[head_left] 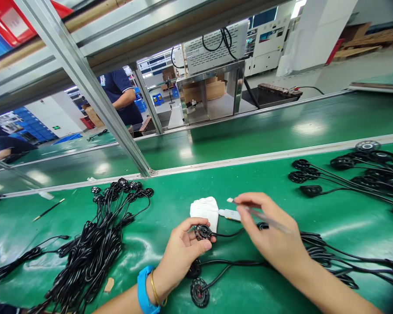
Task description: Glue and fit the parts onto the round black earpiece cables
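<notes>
Near the middle, my left hand [183, 244] grips a round black part [202, 232] by its rim, with a black cable leading off to the right. To its right, my right hand [271, 231] pinches a thin brush-like tool [265, 218], whose pale tip points left above the part, not touching it. A folded white cloth [205, 208] lies behind my left hand. Beside the cloth is a small white tube [229, 214], partly behind my right fingers. Another round black part [199, 292] rests on the green surface below my left hand.
A big heap of black cables [88, 248] lies at left, more cabled round parts [373, 174] at right. A metal post [85, 87] rises at left before a green belt [249, 131]. A person [122, 96] stands beyond; another bends at far left.
</notes>
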